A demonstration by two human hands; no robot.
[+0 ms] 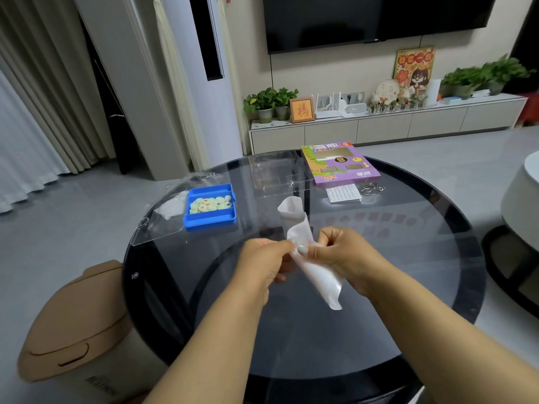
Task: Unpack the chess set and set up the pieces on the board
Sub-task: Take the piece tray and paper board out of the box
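Sheet [309, 252] of white, rolled or folded, held up over the round glass table [423, 258] between both hands, probably the paper or thin plastic board of the set. Left hand [262, 258] pinching one edge near the middle, fingers curled on it; right hand [344, 255] gripping the other side, thumb pressed flat on top. Very light, limp, with a curl that looks set to spring back; slightly glossy at the lower end, so likely slippery. Best taken at opposite edges and drawn apart gently, since a hard tug could tear or crease it. Once flat, probably in need of weighting or smoothing down on the glass. Pieces [210, 204], small pale discs with red and dark marks, lying loose in a blue tray [210, 221] well to the left on the table; hard, light, easy to pinch one by one. Clear packaging [163, 225] beside the tray, purple box [339, 164] at the far edge.
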